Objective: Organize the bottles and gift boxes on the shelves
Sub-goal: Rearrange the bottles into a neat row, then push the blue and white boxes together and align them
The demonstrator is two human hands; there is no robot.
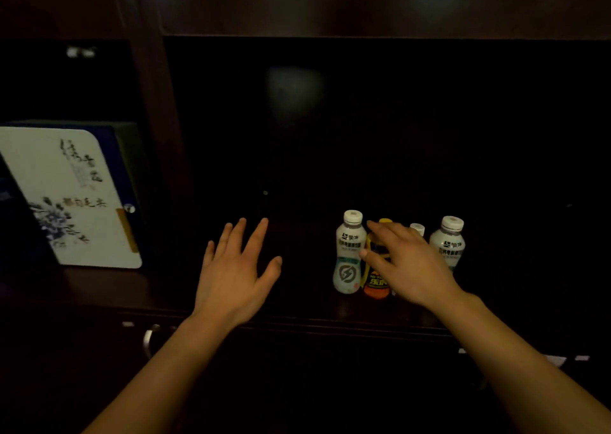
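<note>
On a dark wooden shelf [297, 304] stand several small bottles. A white bottle [347, 251] is on the left of the group, and a yellow-capped orange bottle [376, 285] stands beside it. Another white bottle [449, 242] is at the right, and a further white cap [417, 228] shows behind my right hand. My right hand [401, 261] reaches over the orange bottle with fingers spread, touching or nearly touching it. My left hand [234, 268] hovers open over the bare shelf, left of the bottles. A white and blue gift box [72, 199] stands tilted in the left compartment.
A vertical wooden divider [155, 169] separates the gift box compartment from the bottle compartment. The shelf's back is dark and deep. Below the shelf edge a metal handle [148, 337] shows on a cabinet front. An upper shelf board [363, 33] runs overhead.
</note>
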